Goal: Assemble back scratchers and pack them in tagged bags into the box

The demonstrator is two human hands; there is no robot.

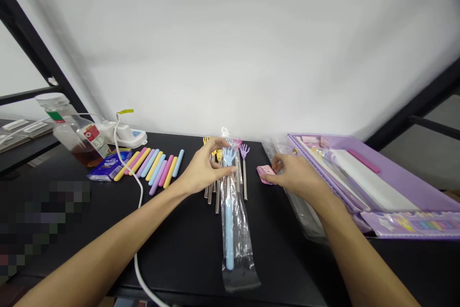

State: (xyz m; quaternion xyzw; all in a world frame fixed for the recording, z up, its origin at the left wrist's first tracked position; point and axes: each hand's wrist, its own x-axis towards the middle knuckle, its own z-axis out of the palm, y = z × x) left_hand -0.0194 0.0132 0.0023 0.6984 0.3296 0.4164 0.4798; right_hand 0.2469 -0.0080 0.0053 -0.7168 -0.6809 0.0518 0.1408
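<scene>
A light-blue back scratcher [229, 230] with a hand-shaped head lies lengthwise in a clear plastic bag [240, 276]. My left hand [205, 167] is over its head end, thumb and index finger apart, the thumb across the bag. Whether it presses on the bag is hard to tell. My right hand [296, 175] pinches a small pink printed card [265, 174], perhaps a stack, near the table top. Beyond my left hand lie more back scratchers with metal rods, including a purple one [244, 168] and a yellow one [219, 155], partly hidden by hand and bag.
Several pastel handles [154, 165] lie in a row at left, near a blue tissue pack [110, 165], a bottle [81, 134] and a power strip [134, 138]. A white cable [141, 197] crosses the black table. At right are clear bags [305, 211] and an open purple box [395, 173].
</scene>
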